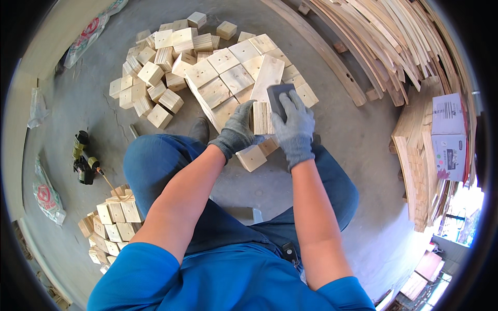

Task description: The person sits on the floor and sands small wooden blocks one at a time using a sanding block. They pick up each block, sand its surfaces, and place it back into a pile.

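Note:
In a grey work glove, my left hand point(236, 128) is closed on the left side of a squared wooden block point(263, 119), whose layered end grain faces me. My right hand point(295, 123), gloved alike, presses its fingers around a dark grey sanding block point(280, 99) at the wooden block's right edge. Whether the two touch is hidden by my fingers. Just beyond lies a short board point(268, 78) on top of wooden blocks set side by side in rows point(224, 61). Below my hands another wooden block point(251, 158) rests on the floor between my legs.
Loose wooden blocks point(150, 74) are heaped at the far left. Near my left knee stand a cordless drill point(83, 158) with a long bit and stacked blocks point(119, 220). Long planks point(378, 41) lie far right, with a cardboard box point(447, 137) on timber.

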Demonstrator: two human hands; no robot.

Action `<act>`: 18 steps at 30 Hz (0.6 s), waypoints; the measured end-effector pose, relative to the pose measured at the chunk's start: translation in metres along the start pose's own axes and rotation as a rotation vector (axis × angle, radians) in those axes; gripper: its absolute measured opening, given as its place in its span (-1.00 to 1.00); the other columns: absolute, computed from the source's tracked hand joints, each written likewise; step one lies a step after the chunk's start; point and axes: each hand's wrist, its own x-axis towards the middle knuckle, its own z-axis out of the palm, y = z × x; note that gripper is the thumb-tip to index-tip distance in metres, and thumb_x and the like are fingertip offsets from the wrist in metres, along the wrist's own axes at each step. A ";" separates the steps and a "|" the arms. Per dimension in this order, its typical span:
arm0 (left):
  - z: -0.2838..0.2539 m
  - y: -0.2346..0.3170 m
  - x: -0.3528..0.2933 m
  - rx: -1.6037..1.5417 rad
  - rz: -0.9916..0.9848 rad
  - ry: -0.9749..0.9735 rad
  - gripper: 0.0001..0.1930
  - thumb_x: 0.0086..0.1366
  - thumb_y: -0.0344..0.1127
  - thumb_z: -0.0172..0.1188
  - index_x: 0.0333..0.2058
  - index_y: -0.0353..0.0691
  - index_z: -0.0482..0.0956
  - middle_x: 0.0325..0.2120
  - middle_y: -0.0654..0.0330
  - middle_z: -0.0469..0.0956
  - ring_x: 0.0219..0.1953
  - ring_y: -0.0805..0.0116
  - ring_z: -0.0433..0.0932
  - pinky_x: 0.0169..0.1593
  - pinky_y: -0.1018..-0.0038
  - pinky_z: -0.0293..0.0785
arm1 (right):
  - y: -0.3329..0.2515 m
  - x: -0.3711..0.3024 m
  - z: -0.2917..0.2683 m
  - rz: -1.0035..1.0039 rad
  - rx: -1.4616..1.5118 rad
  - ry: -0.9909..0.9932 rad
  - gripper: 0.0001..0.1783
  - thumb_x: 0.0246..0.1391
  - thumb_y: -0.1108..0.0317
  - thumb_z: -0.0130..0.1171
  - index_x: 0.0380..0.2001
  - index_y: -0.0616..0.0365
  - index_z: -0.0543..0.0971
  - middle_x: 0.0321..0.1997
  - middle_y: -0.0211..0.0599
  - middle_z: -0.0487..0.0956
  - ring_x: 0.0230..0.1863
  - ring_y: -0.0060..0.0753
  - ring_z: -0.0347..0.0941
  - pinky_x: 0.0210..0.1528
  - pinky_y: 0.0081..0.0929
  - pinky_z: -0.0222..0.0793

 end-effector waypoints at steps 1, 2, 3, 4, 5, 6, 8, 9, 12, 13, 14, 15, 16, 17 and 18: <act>-0.003 0.003 -0.001 0.011 -0.011 -0.010 0.16 -0.14 -0.07 0.78 0.41 -0.22 0.30 0.25 -0.07 0.43 0.32 -0.03 0.44 0.43 0.18 0.38 | -0.002 -0.015 -0.004 -0.016 0.003 0.002 -0.35 0.09 0.16 0.47 0.29 -0.07 0.63 0.50 -0.22 0.48 0.35 0.25 0.41 0.37 0.15 0.36; -0.005 0.003 -0.001 0.022 -0.022 -0.020 0.16 -0.15 -0.09 0.77 0.41 -0.21 0.30 0.25 -0.07 0.42 0.32 -0.05 0.44 0.44 0.17 0.37 | -0.003 -0.031 -0.006 -0.031 0.006 0.003 -0.33 0.08 0.17 0.47 0.30 -0.06 0.63 0.50 -0.19 0.48 0.35 0.25 0.41 0.38 0.15 0.35; -0.006 0.003 -0.001 0.032 -0.034 -0.030 0.16 -0.16 -0.11 0.77 0.42 -0.20 0.29 0.26 -0.07 0.41 0.32 -0.06 0.43 0.44 0.17 0.37 | -0.004 -0.047 -0.009 -0.046 0.010 0.004 -0.32 0.07 0.19 0.48 0.30 -0.05 0.62 0.49 -0.16 0.48 0.34 0.26 0.42 0.39 0.16 0.34; -0.005 0.002 -0.001 -0.004 -0.035 -0.028 0.17 -0.17 -0.15 0.75 0.43 -0.19 0.28 0.26 -0.07 0.41 0.33 -0.07 0.43 0.45 0.17 0.37 | -0.006 -0.063 -0.015 -0.056 0.015 0.000 -0.31 0.06 0.20 0.49 0.31 -0.04 0.62 0.49 -0.14 0.48 0.34 0.26 0.42 0.39 0.16 0.34; -0.004 0.000 -0.002 -0.007 -0.039 -0.021 0.17 -0.17 -0.16 0.75 0.43 -0.19 0.28 0.26 -0.07 0.41 0.33 -0.07 0.43 0.45 0.18 0.37 | -0.008 -0.080 -0.020 -0.067 0.024 -0.004 -0.30 0.05 0.22 0.50 0.31 -0.03 0.62 0.49 -0.12 0.48 0.33 0.25 0.42 0.39 0.17 0.34; -0.003 -0.002 -0.004 -0.010 -0.043 -0.015 0.17 -0.17 -0.16 0.76 0.43 -0.18 0.28 0.26 -0.08 0.42 0.33 -0.07 0.43 0.45 0.18 0.37 | -0.009 -0.092 -0.023 -0.077 0.032 -0.009 -0.30 0.04 0.24 0.51 0.31 -0.02 0.62 0.49 -0.10 0.48 0.33 0.25 0.42 0.39 0.17 0.33; -0.002 0.002 -0.002 -0.013 -0.050 -0.023 0.17 -0.17 -0.17 0.76 0.43 -0.19 0.28 0.26 -0.08 0.42 0.33 -0.07 0.43 0.45 0.19 0.38 | -0.005 -0.108 -0.025 -0.073 0.059 -0.005 -0.30 0.02 0.26 0.51 0.30 -0.01 0.63 0.48 -0.09 0.48 0.32 0.25 0.42 0.40 0.16 0.33; -0.001 0.004 -0.002 -0.011 -0.059 -0.032 0.16 -0.17 -0.18 0.76 0.42 -0.19 0.29 0.26 -0.08 0.42 0.33 -0.06 0.43 0.44 0.19 0.38 | -0.003 -0.112 -0.025 -0.071 0.073 -0.004 -0.30 0.02 0.26 0.52 0.29 -0.01 0.64 0.48 -0.09 0.48 0.32 0.25 0.42 0.40 0.16 0.33; 0.002 -0.001 -0.003 -0.025 -0.065 -0.008 0.15 -0.17 -0.20 0.76 0.42 -0.19 0.29 0.25 -0.07 0.42 0.33 -0.04 0.44 0.43 0.20 0.40 | -0.002 -0.094 -0.024 -0.119 0.067 0.026 -0.32 0.00 0.25 0.52 0.26 -0.01 0.65 0.47 -0.11 0.49 0.31 0.24 0.42 0.38 0.14 0.34; 0.004 -0.005 -0.004 -0.031 -0.063 0.009 0.15 -0.17 -0.21 0.77 0.42 -0.18 0.29 0.25 -0.07 0.43 0.32 -0.03 0.45 0.43 0.20 0.40 | -0.004 -0.083 -0.021 -0.136 0.054 0.036 -0.32 0.00 0.25 0.52 0.26 0.00 0.65 0.47 -0.11 0.49 0.30 0.24 0.42 0.37 0.14 0.35; 0.007 -0.006 -0.003 -0.050 -0.041 0.012 0.15 -0.15 -0.18 0.78 0.41 -0.19 0.29 0.25 -0.06 0.43 0.32 -0.02 0.45 0.42 0.21 0.42 | -0.007 -0.069 -0.021 -0.117 0.031 0.056 -0.33 0.00 0.23 0.51 0.25 -0.03 0.66 0.48 -0.13 0.48 0.29 0.24 0.43 0.35 0.13 0.37; 0.007 -0.009 -0.002 0.000 -0.059 -0.003 0.17 -0.14 -0.11 0.79 0.43 -0.18 0.28 0.25 -0.06 0.43 0.32 -0.01 0.45 0.42 0.23 0.41 | -0.006 -0.055 -0.013 -0.093 0.014 0.054 -0.34 0.00 0.22 0.51 0.24 -0.07 0.65 0.49 -0.16 0.47 0.29 0.23 0.43 0.35 0.13 0.37; 0.007 -0.012 -0.004 0.034 -0.050 0.004 0.18 -0.12 -0.08 0.80 0.44 -0.18 0.27 0.27 -0.06 0.42 0.33 -0.01 0.45 0.43 0.23 0.41 | -0.005 -0.038 -0.006 -0.062 0.007 0.025 -0.33 0.00 0.21 0.51 0.25 -0.08 0.65 0.49 -0.16 0.47 0.30 0.23 0.43 0.35 0.13 0.37; 0.008 -0.011 -0.003 0.063 -0.030 0.011 0.19 -0.10 -0.04 0.80 0.45 -0.17 0.26 0.29 -0.05 0.41 0.34 -0.01 0.44 0.43 0.23 0.40 | -0.005 -0.020 -0.002 -0.031 -0.009 0.004 -0.32 -0.01 0.20 0.52 0.26 -0.10 0.65 0.50 -0.16 0.47 0.31 0.22 0.43 0.35 0.13 0.37; 0.008 -0.011 -0.002 0.041 -0.032 0.000 0.19 -0.09 -0.02 0.79 0.45 -0.16 0.25 0.31 -0.04 0.40 0.36 -0.01 0.43 0.45 0.22 0.38 | -0.005 -0.005 0.001 -0.025 -0.001 -0.013 -0.29 -0.02 0.19 0.53 0.27 -0.10 0.64 0.50 -0.16 0.46 0.32 0.21 0.43 0.36 0.13 0.37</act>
